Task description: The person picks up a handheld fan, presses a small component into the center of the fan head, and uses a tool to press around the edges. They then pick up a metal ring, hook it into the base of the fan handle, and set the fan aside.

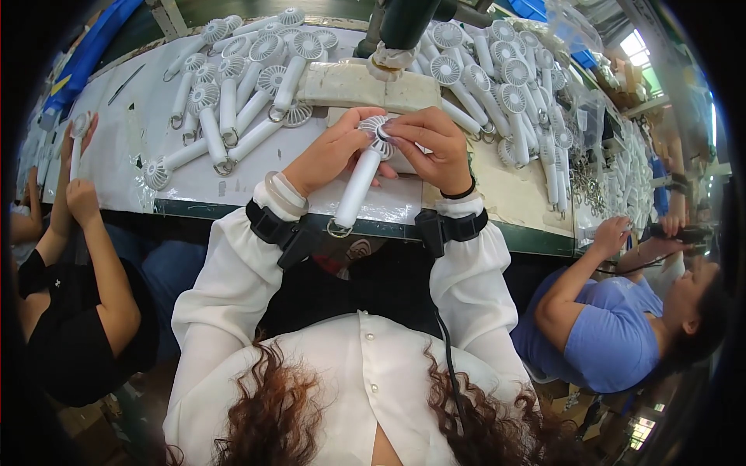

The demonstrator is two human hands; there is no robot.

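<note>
A white handheld fan (359, 186) is in front of me, its round slatted head up between my hands. Its handle slants down toward the table's front edge, with a metal ring at the lower end. My left hand (330, 151) is closed around the head from the left. From the right, the fingers of my right hand (431, 144) pinch together at the head's edge and middle. Whether a small separate part sits under those fingertips, I cannot tell.
Piled fans lie at the left (229, 101) and right (509, 93). A dark machine column (404, 35) rises behind a pale block (373, 85). Loose metal rings (594, 182) lie farther right. Co-workers sit either side; the left one's hand (81, 198) holds a fan.
</note>
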